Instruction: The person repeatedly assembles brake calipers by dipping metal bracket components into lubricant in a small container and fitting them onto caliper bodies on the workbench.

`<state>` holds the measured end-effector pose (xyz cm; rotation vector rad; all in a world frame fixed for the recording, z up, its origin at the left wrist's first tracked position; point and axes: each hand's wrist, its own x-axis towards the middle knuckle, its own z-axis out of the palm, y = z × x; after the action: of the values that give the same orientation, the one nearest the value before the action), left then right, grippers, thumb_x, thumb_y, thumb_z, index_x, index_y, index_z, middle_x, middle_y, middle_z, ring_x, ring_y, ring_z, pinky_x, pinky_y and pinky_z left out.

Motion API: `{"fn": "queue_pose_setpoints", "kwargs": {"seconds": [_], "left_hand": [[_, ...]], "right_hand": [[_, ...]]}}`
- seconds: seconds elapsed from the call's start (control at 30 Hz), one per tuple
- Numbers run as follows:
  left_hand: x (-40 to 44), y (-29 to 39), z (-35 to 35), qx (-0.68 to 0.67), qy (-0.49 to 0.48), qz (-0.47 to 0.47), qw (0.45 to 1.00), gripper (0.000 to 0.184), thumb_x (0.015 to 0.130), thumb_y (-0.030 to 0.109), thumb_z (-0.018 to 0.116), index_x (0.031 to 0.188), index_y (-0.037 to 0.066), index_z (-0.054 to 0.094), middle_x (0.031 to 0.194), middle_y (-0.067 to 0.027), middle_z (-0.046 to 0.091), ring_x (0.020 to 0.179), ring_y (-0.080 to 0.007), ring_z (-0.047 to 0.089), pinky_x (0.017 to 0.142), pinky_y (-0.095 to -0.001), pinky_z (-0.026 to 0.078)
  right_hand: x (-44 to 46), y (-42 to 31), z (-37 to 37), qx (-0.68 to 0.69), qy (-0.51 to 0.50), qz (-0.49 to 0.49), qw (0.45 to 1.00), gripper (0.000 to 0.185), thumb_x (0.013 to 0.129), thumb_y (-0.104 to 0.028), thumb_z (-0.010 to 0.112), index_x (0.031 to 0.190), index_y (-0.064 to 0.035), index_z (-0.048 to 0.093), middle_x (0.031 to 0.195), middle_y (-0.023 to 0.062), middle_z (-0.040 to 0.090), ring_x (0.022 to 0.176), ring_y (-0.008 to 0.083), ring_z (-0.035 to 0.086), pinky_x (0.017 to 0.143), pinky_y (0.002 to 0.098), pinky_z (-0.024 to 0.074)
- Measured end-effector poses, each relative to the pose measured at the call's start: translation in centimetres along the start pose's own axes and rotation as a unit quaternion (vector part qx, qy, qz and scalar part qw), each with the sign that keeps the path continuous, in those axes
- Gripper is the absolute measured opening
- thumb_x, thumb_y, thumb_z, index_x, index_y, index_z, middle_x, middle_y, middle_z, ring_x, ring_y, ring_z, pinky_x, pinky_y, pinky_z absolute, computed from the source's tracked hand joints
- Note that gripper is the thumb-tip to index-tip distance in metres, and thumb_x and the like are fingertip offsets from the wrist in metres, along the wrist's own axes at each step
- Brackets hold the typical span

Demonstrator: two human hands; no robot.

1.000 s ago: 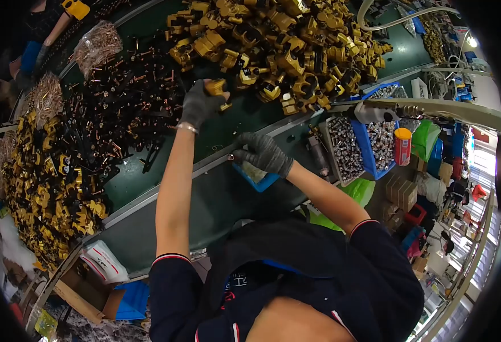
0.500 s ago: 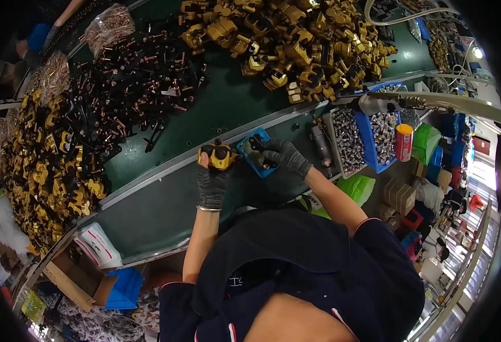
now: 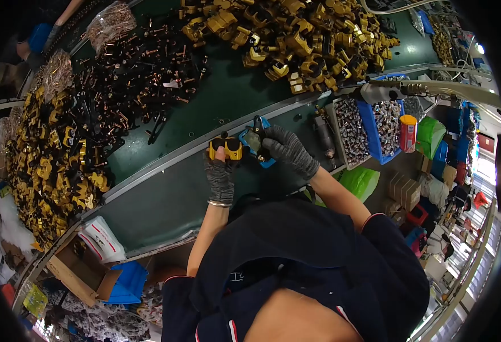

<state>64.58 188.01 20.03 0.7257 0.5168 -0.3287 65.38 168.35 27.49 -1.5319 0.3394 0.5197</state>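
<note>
My left hand (image 3: 220, 181), in a grey fingerless-tipped glove, is closed around a gold brake caliper (image 3: 234, 150) with dark round bores, the bare thumb pressed on its face. Just right of it, a small blue tray (image 3: 268, 164) lies on the bench. Over that tray, my gloved right hand (image 3: 289, 149) has its fingers curled on a small black part (image 3: 258, 125); the fingers hide some of it. The caliper sits close beside the tray's left side.
Gold calipers (image 3: 301, 40) are heaped at the back, with more (image 3: 51, 165) at left. Black brackets with copper-coloured pins (image 3: 130, 80) lie between. A power screwdriver (image 3: 323, 134), a bin of metal fittings (image 3: 350, 131), a blue bin (image 3: 369, 128) and a red-yellow canister (image 3: 408, 135) stand right.
My left hand has moved slightly right and up with the caliper, nearer the tray. My right hand's fingers have closed in over the tray, and the black part now stands higher at its back edge.
</note>
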Motion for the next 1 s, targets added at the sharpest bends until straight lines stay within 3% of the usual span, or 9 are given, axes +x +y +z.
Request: {"fn": "queue_pose_setpoints", "kwargs": {"seconds": [0.07, 0.13, 0.27, 0.43, 0.57, 0.63, 0.77, 0.97, 1.0], "left_hand": [[-0.4, 0.4, 0.5, 0.018, 0.001, 0.0, 1.0, 0.039, 0.082, 0.024, 0.065, 0.113, 0.007, 0.048, 0.104, -0.007, 0.055, 0.093, -0.02, 0.058, 0.075, -0.0342, 0.053], [-0.9, 1.0, 1.0, 0.037, -0.007, 0.022, 0.999, 0.042, 0.082, 0.023, 0.065, 0.116, 0.007, 0.046, 0.105, -0.0064, 0.055, 0.094, -0.0177, 0.056, 0.078, -0.0314, 0.05], [-1.6, 1.6, 2.0, 0.073, -0.003, 0.046, 0.996, 0.046, 0.082, 0.019, 0.064, 0.121, 0.005, 0.042, 0.108, -0.0056, 0.053, 0.098, -0.0149, 0.053, 0.083, -0.0267, 0.045], [-2.0, 2.7, 2.8, 0.187, -0.032, 0.062, 0.98, 0.05, 0.081, 0.016, 0.065, 0.122, 0.004, 0.039, 0.109, -0.0076, 0.052, 0.098, -0.0153, 0.052, 0.085, -0.0275, 0.045], [-2.7, 4.2, 4.3, 0.231, -0.071, 0.055, 0.969, 0.05, 0.08, 0.015, 0.067, 0.12, 0.004, 0.039, 0.108, -0.0083, 0.051, 0.1, -0.016, 0.052, 0.085, -0.0272, 0.046], [-2.9, 3.9, 4.2, 0.231, -0.068, 0.059, 0.969, 0.051, 0.08, 0.015, 0.068, 0.119, 0.004, 0.038, 0.108, -0.0085, 0.051, 0.099, -0.016, 0.053, 0.085, -0.0273, 0.046], [-3.4, 2.5, 3.8, 0.213, -0.039, 0.086, 0.972, 0.052, 0.079, 0.014, 0.069, 0.119, 0.003, 0.038, 0.108, -0.0092, 0.049, 0.098, -0.0161, 0.053, 0.085, -0.0278, 0.046], [-4.5, 1.8, 4.1, 0.259, -0.025, 0.146, 0.955, 0.053, 0.078, 0.015, 0.069, 0.118, 0.002, 0.037, 0.107, -0.0101, 0.049, 0.099, -0.0166, 0.052, 0.086, -0.0287, 0.046], [-4.6, 1.6, 4.2, 0.258, -0.023, 0.148, 0.954, 0.053, 0.078, 0.015, 0.069, 0.118, 0.002, 0.037, 0.107, -0.0101, 0.049, 0.099, -0.0166, 0.052, 0.086, -0.0287, 0.046]], "right_hand": [[0.3, 0.1, 0.4, 0.016, 0.003, 0.005, 1.0, 0.023, 0.088, -0.014, 0.055, 0.104, 0.0009, 0.057, 0.081, 0.0052, 0.058, 0.073, 0.0092, 0.054, 0.066, 0.0252, 0.0466], [1.1, 0.8, 0.7, -0.041, 0.014, -0.092, 0.995, 0.022, 0.088, -0.012, 0.055, 0.106, 0.0007, 0.056, 0.08, 0.0043, 0.058, 0.072, 0.0094, 0.054, 0.065, 0.0261, 0.0471], [0.3, 0.1, 1.3, 0.004, -0.014, -0.077, 0.997, 0.021, 0.087, -0.008, 0.056, 0.106, 0.0007, 0.055, 0.08, 0.0055, 0.058, 0.07, 0.01, 0.054, 0.065, 0.0264, 0.0475], [-0.4, -1.1, 1.1, -0.142, 0.003, -0.157, 0.977, 0.021, 0.086, -0.007, 0.057, 0.105, 0.002, 0.055, 0.082, 0.0104, 0.06, 0.073, 0.0149, 0.059, 0.069, 0.0287, 0.0494], [-0.5, -1.3, 1.4, -0.112, -0.023, -0.11, 0.987, 0.021, 0.085, -0.006, 0.057, 0.105, 0.0021, 0.055, 0.087, 0.0126, 0.062, 0.077, 0.0175, 0.062, 0.072, 0.0302, 0.0499], [-0.5, -0.2, 1.6, -0.1, 0.015, -0.087, 0.991, 0.018, 0.087, -0.002, 0.055, 0.104, 0.0032, 0.053, 0.085, 0.0066, 0.057, 0.074, 0.0113, 0.055, 0.068, 0.0268, 0.0481], [-0.9, -0.1, 2.1, -0.147, 0.042, -0.112, 0.982, 0.017, 0.087, -0.002, 0.054, 0.104, 0.0021, 0.053, 0.084, 0.0072, 0.057, 0.075, 0.0117, 0.055, 0.068, 0.0268, 0.0479], [-0.3, -0.5, 2.6, -0.205, 0.037, -0.147, 0.967, 0.017, 0.087, -0.004, 0.054, 0.103, 0.0014, 0.054, 0.087, 0.0109, 0.059, 0.078, 0.0167, 0.056, 0.069, 0.0293, 0.0478], [-0.2, -0.5, 2.5, -0.21, 0.024, -0.147, 0.966, 0.018, 0.085, -0.003, 0.056, 0.103, 0.001, 0.054, 0.089, 0.0137, 0.059, 0.081, 0.0223, 0.058, 0.072, 0.0317, 0.0482]]}}
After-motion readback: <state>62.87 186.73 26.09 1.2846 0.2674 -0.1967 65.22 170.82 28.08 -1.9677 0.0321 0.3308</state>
